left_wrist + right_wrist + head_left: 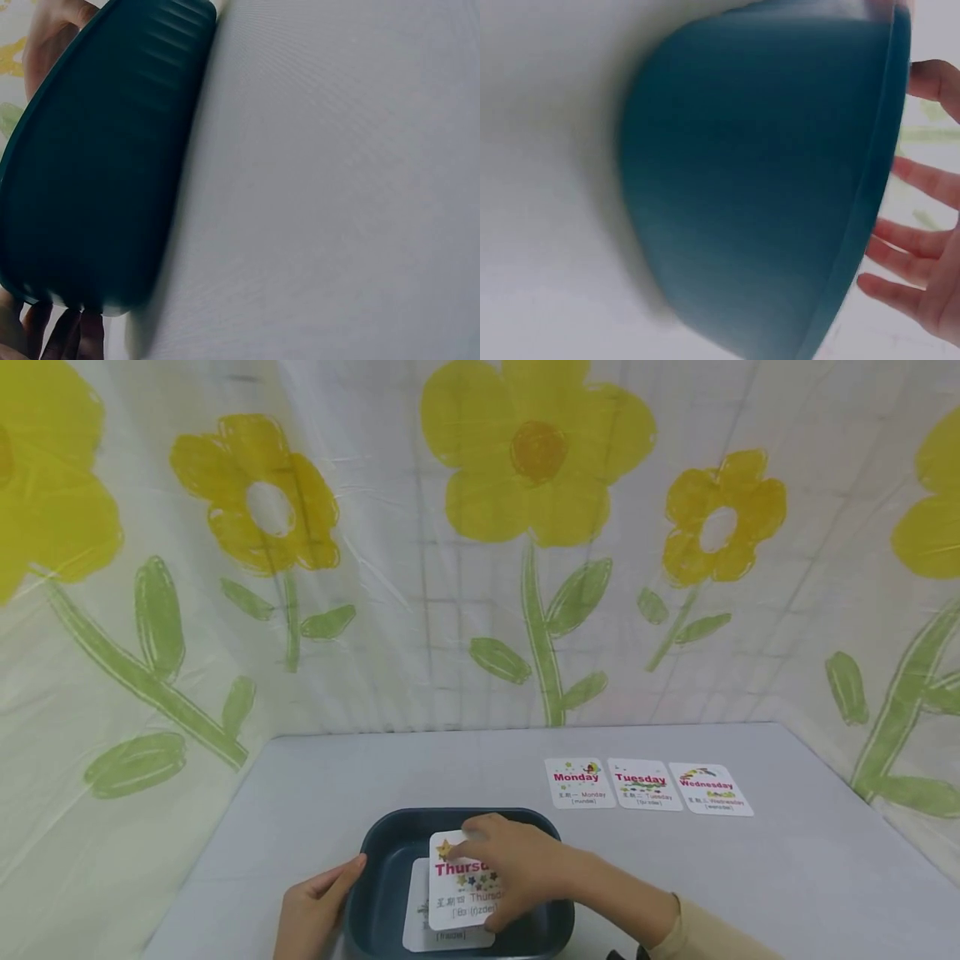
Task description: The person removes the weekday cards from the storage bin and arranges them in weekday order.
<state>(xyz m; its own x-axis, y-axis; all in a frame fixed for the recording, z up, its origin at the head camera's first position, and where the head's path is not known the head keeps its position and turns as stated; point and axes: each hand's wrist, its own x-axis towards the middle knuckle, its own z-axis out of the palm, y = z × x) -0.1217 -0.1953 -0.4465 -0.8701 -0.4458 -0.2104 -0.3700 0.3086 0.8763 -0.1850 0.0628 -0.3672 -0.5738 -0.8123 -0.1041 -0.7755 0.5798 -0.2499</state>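
A dark teal plastic basin (pixel 382 897) sits at the table's near edge, its side wall (pixel 105 165) filling much of the left wrist view. My left hand (pixel 318 906) holds its left rim, thumb at the edge and fingers against the outer wall. Inside, a "Thursday" card (pixel 453 893) with stars overlaps another white card (pixel 418 935), whose print is mostly covered. My right hand (pixel 525 868) reaches over the basin and holds the Thursday card, fingers near its top and thumb at its lower right corner. Its spread fingers show beyond the rim in the right wrist view.
Three cards stand in a row on the white table (pixel 315 793), right of the basin and farther back: Monday (pixel 581 793), Tuesday (pixel 645 797) and Wednesday (pixel 708 802). A curtain with yellow flowers (pixel 375 677) hangs behind the table.
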